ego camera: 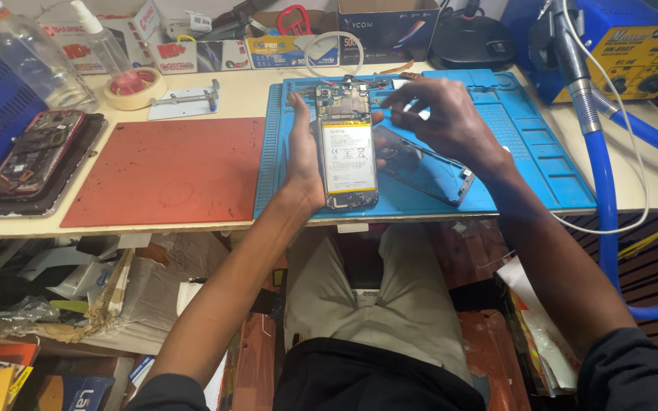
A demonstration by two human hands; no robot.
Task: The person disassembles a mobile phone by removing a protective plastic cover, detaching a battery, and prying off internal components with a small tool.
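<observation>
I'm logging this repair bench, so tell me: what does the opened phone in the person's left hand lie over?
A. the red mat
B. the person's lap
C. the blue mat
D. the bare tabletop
C: the left hand steadies the opened phone, battery showing, over the blue mat; the red mat lies apart, to its left.

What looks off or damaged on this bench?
Two things stand out. The opened phone in the left hand has its back off, with battery and circuit board exposed. A second opened phone, red-framed, lies at the far left edge on a dark tray, internals showing. Nothing looks spilled.
</observation>
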